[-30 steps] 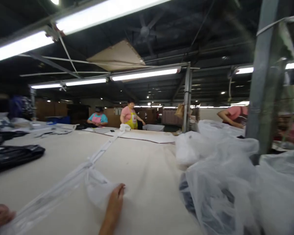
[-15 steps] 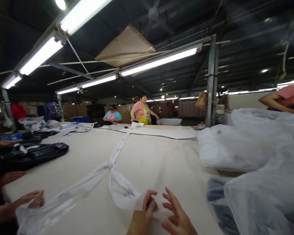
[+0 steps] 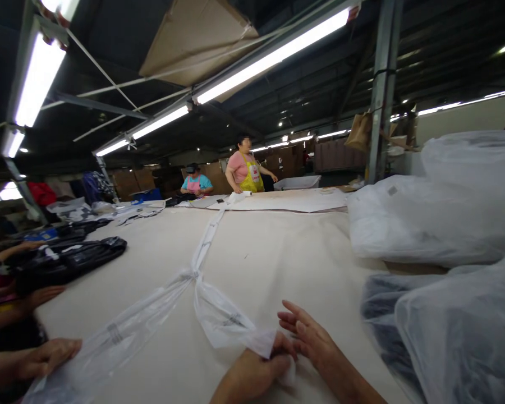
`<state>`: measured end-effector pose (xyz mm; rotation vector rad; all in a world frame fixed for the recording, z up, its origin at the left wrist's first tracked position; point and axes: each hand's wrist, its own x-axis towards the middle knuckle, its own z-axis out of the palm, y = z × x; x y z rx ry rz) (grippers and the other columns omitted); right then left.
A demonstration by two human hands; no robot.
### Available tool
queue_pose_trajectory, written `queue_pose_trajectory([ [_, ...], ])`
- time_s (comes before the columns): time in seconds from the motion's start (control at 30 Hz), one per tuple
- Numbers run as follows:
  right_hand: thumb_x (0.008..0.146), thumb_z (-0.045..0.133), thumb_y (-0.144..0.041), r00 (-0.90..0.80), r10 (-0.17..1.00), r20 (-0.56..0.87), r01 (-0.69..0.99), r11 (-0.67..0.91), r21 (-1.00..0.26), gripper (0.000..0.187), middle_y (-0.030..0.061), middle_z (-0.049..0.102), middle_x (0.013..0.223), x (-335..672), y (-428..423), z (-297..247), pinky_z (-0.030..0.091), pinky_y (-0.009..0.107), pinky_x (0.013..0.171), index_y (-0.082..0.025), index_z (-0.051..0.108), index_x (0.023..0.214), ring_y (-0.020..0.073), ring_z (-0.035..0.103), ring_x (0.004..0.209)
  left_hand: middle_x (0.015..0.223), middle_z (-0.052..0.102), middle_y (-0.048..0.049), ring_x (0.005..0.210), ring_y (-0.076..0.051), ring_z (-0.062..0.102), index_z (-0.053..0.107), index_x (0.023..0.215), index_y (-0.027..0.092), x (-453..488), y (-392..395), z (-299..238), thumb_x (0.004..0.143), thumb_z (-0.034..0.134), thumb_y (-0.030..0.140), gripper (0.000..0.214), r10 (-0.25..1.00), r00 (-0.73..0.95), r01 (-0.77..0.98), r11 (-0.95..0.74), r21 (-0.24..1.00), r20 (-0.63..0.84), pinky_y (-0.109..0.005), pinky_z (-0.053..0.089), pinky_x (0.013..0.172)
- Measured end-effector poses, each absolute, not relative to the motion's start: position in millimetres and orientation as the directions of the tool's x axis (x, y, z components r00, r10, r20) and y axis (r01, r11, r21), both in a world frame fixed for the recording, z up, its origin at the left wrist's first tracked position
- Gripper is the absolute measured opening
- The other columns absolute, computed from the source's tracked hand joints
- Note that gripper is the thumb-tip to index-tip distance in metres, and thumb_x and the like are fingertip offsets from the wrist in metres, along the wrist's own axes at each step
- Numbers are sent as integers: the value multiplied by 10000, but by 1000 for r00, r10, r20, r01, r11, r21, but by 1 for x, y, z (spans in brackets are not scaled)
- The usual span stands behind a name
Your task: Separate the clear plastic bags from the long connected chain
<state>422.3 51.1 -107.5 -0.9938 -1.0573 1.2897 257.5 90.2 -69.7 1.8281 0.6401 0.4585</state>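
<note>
A clear plastic bag (image 3: 227, 322) with faint print lies slack across the white table. My left hand (image 3: 258, 370) is closed on its near end, the film bunched around the fingers. Just right of it, my right hand (image 3: 315, 342) has its fingers stretched out and apart; its fingertips are close to my left hand, and I cannot tell whether they touch the film. The bag joins a twisted knot of film (image 3: 193, 275). From that knot another length of clear film (image 3: 126, 331) runs left to a co-worker's hand (image 3: 53, 356), which grips it.
A film strip (image 3: 208, 238) leads to a white roll (image 3: 239, 196) at the table's (image 3: 294, 252) far side. Stuffed clear bags (image 3: 437, 219) crowd the right. Black bagged goods (image 3: 76, 255) and co-workers' arms are on the left. Two people (image 3: 244, 168) work beyond.
My left hand has moved right and a little down, drawing the bag's end along. The co-worker's hand at left appears lower and grips the film. The whole view has shifted.
</note>
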Motion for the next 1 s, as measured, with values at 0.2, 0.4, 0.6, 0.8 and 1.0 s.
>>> queue_pose_trajectory([
  [0.2,638,682,-462,-313,950,-5,-59,-25,-998,654,89,604,1095,417,32,-90,443,268,856,-157,557,1203,202,565,1001,769,602,9,716,-153,516,687,857,242,250,69,-66,696,593,217,188,540,826,326,-219,919,-164,-248,414,718],
  [0.4,634,592,-201,-357,934,-32,-10,-38,-999,307,-24,519,665,407,23,-72,307,143,547,-115,647,923,59,441,627,783,618,29,713,-140,511,714,884,252,257,73,-68,647,622,169,267,470,865,302,-206,931,-176,-238,422,741],
  [0.6,741,629,-380,-219,976,11,-206,-35,-978,280,-4,527,645,416,36,-88,343,178,568,-104,603,772,66,455,601,734,591,26,688,-110,490,729,872,230,255,77,-58,643,603,166,269,310,902,315,1,949,-299,-196,392,661],
  [0.8,645,668,-443,312,927,-209,-563,3,-827,345,-16,508,647,442,57,-108,445,247,557,-173,483,756,106,498,568,666,608,-32,608,-99,496,715,716,123,246,87,-55,598,627,174,156,492,863,95,60,994,-112,-188,368,583],
  [1.0,697,545,-426,613,784,97,242,-70,-968,314,53,570,936,455,55,-107,499,331,623,-201,517,915,182,572,752,618,517,-8,574,-92,442,636,689,107,237,108,-58,636,662,241,147,767,632,-105,-50,993,106,-195,358,526],
])
